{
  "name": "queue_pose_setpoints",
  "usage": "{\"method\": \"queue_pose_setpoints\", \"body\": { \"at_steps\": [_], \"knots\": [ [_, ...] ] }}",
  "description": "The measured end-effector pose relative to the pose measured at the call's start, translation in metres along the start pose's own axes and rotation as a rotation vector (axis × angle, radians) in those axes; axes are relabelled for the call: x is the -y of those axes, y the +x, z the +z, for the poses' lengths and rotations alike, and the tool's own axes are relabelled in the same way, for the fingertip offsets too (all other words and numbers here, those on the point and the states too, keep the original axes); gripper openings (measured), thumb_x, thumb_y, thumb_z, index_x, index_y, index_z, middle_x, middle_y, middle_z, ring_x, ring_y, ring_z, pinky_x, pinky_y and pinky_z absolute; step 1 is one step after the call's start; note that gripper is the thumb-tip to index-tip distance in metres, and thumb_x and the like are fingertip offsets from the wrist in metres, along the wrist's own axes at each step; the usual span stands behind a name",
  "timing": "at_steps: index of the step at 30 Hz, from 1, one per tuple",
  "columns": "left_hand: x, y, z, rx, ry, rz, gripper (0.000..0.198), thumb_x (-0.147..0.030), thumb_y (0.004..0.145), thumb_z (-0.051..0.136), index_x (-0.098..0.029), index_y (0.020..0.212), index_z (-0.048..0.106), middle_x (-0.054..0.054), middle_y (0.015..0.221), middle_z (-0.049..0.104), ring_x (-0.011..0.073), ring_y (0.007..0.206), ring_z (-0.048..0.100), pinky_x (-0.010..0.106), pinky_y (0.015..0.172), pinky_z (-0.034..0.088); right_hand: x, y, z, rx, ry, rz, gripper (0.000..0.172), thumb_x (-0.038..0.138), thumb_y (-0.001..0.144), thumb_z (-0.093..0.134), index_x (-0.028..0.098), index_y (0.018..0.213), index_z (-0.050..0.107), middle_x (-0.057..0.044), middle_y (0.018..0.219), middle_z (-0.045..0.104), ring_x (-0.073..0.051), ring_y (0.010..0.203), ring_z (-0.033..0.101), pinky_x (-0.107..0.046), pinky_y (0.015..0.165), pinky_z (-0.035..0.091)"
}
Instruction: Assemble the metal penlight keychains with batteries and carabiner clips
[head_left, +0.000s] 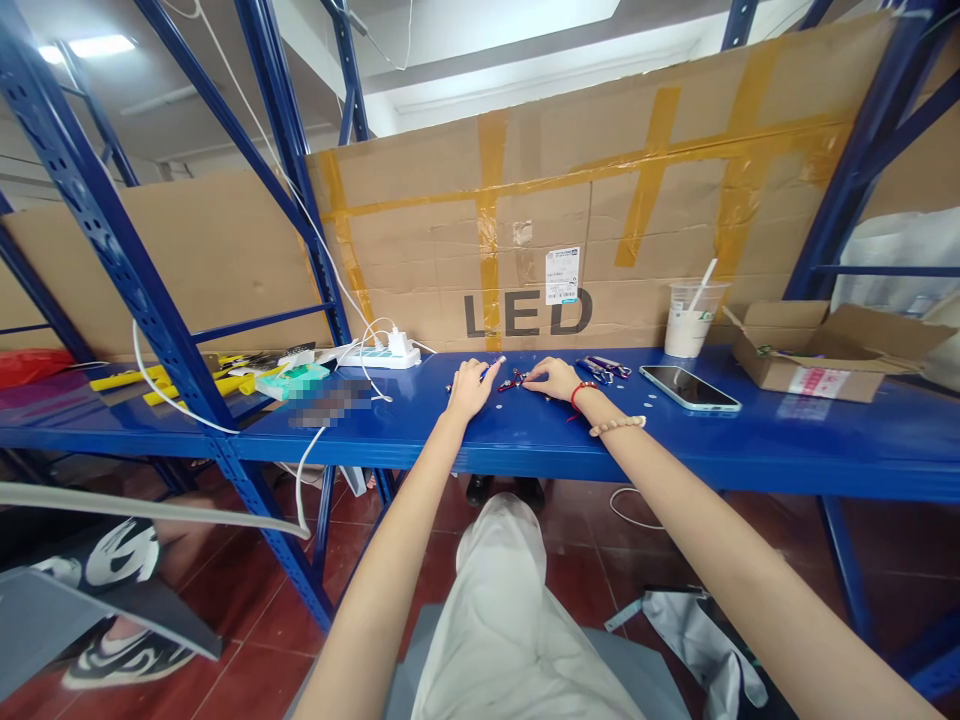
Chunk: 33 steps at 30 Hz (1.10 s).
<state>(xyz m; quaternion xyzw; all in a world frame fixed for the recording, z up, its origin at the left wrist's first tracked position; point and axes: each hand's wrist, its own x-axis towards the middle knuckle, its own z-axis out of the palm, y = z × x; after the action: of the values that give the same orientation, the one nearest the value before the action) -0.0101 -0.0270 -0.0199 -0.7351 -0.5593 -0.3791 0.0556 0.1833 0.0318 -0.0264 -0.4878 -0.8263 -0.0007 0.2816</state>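
Note:
My left hand [471, 390] rests on the blue shelf top, fingers curled closed round a slim blue piece, whose pale tip pokes out by the thumb; most of it is hidden. Just to its right, my right hand [553, 380] pinches at a small shiny dark-red metallic piece [513, 381] lying between the two hands. Its exact kind is too small to tell. Beyond the right hand lie several slim, shiny blue and silver metal pieces [602, 368], close together. A few tiny pale bits are scattered around them.
A phone [690, 388], a drink cup with straw [688, 318] and an open cardboard box [814, 350] stand to the right. Leftward are a white power strip [382, 352], a teal packet [292, 381] and yellow-handled tools [195, 383]. A large cardboard sheet [420, 250] backs the shelf.

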Motion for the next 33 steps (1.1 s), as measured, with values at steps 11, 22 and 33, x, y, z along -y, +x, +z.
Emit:
{"method": "queue_pose_setpoints", "body": {
  "at_steps": [11, 22, 33],
  "knots": [
    [-0.003, -0.003, -0.005, 0.029, -0.104, -0.048, 0.021, -0.029, 0.092, 0.032, -0.023, 0.102, 0.050, 0.003, 0.081, 0.064, 0.0198, 0.091, 0.056, 0.032, 0.082, 0.040, 0.000, 0.001, 0.001, -0.003, 0.103, 0.025, 0.016, 0.033, 0.069, 0.067, 0.023, 0.080, 0.072, -0.002, 0.092, 0.069, -0.019, 0.091, 0.061, -0.027, 0.081, 0.046],
    [0.002, 0.000, 0.001, 0.024, -0.037, 0.043, 0.027, -0.037, 0.089, 0.039, -0.021, 0.080, 0.058, 0.004, 0.085, 0.062, 0.0188, 0.088, 0.054, 0.031, 0.081, 0.040, 0.027, -0.005, -0.010, -0.148, 0.112, -0.153, 0.014, 0.031, 0.075, 0.063, 0.020, 0.076, 0.071, -0.003, 0.087, 0.068, -0.016, 0.080, 0.061, -0.025, 0.073, 0.046],
    [0.005, 0.002, 0.003, 0.044, -0.036, 0.052, 0.026, -0.027, 0.090, 0.037, -0.021, 0.102, 0.059, 0.006, 0.096, 0.062, 0.0198, 0.092, 0.054, 0.032, 0.085, 0.041, 0.054, -0.010, -0.007, -0.348, 0.301, -0.239, 0.028, 0.040, 0.082, 0.052, 0.021, 0.088, 0.071, -0.004, 0.090, 0.069, -0.015, 0.074, 0.062, -0.025, 0.071, 0.046]
  ]
}}
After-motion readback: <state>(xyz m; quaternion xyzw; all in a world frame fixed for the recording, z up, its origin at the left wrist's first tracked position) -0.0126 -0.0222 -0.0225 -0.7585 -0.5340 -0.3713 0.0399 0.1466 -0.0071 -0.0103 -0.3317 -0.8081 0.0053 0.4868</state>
